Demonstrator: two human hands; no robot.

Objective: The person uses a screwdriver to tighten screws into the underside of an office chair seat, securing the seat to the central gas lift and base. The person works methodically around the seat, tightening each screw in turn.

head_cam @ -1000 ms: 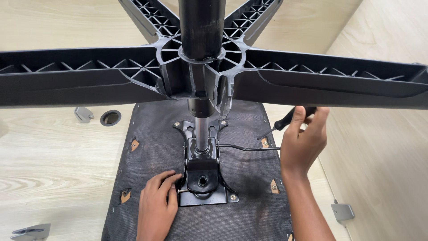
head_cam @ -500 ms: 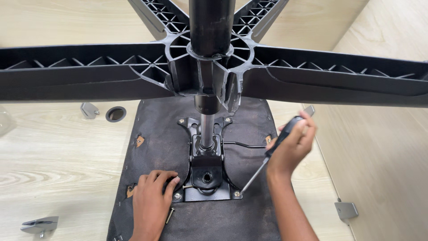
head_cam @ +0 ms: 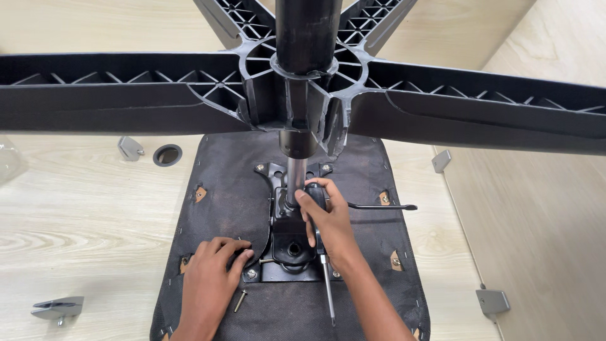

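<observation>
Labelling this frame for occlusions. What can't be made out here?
Head view only:
- Screwdriver handle: wrapped by the right hand; tip hard to place against the dark seat underside.
- Corner of the metal plate: under the left hand.
- Chair base arm ends: cut off by the frame edges.
- Both forearms: cut off at the bottom edge.

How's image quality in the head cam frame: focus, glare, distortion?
Head view: even, soft light with no hard shadows; the right hand, screwdriver and metal plate on the chair seat are sharp. The chair base close to the lens looms large and slightly soft, its arms stretched by wide-angle perspective. Mild sheen on the steel column; no blown-out glare.
</observation>
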